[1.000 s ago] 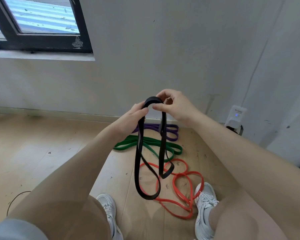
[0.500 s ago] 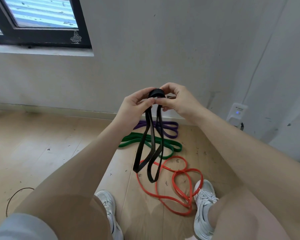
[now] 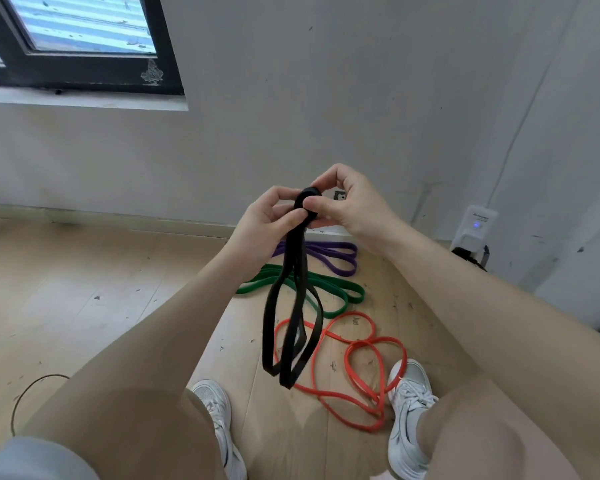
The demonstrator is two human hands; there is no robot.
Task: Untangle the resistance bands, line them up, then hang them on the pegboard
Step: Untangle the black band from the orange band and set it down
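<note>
A black resistance band [image 3: 293, 320] hangs folded into several loops above the floor. My left hand [image 3: 264, 226] and my right hand [image 3: 350, 206] both pinch its bunched top, close together at chest height. On the wooden floor below lie a purple band [image 3: 340, 254] nearest the wall, a green band [image 3: 340, 292] folded flat in front of it, and a red band [image 3: 364, 368] in loose tangled loops between my shoes. No pegboard shows in this view.
A white wall [image 3: 326, 98] rises just beyond the bands, with a window [image 3: 80, 26] at upper left. A white plug-in device [image 3: 475, 230] sits at the baseboard on the right. A thin dark wire [image 3: 25, 393] curls on the floor at left. My white shoes [image 3: 409, 393] flank the red band.
The hands have come together and gathered the black band's top into a tight bunch. Its hanging loops have doubled up and now end higher above the floor.
</note>
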